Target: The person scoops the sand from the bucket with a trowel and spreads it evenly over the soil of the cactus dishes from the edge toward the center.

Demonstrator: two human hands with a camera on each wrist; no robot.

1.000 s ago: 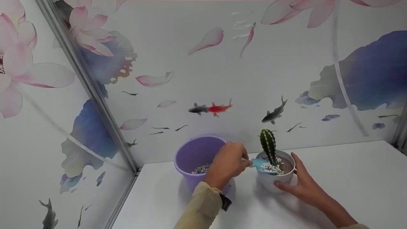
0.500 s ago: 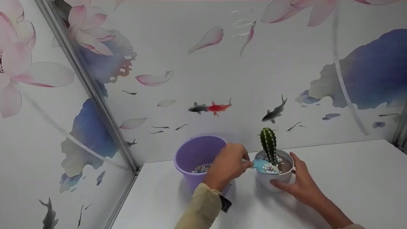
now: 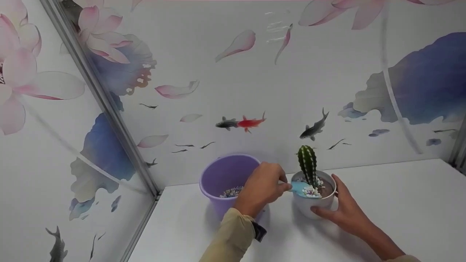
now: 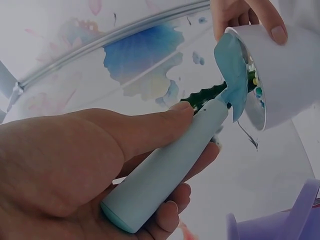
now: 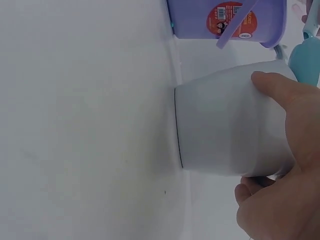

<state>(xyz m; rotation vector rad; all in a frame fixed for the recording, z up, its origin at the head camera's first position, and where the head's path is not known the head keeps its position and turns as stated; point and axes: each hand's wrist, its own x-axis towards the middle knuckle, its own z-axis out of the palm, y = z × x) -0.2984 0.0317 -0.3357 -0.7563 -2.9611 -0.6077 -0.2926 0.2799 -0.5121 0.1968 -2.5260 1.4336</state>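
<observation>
My left hand (image 3: 260,187) grips a light blue hand trowel by its thick handle (image 4: 165,170), thumb along the top. The trowel's blade (image 3: 299,188) reaches over the left rim of a white flowerpot (image 3: 309,209), beside the base of a green cactus (image 3: 307,163). Small white and coloured pebbles (image 3: 312,191) lie at the blade's tip and around the cactus, with brown soil showing on the right. My right hand (image 3: 347,214) holds the pot from the right, thumb on its near wall and fingers behind. The pot stands upright on the table in the right wrist view (image 5: 225,120).
Left of the pot stands a purple bucket (image 3: 208,185) with more pebbles (image 3: 230,191) inside, partly hidden by my left hand. Its handle and a red label (image 5: 231,21) show in the right wrist view. A patterned wall panel (image 3: 240,83) rises behind the white table (image 3: 400,196).
Very little differs: the pot and my right hand have shifted slightly left. My left hand keeps the trowel over the pot's rim.
</observation>
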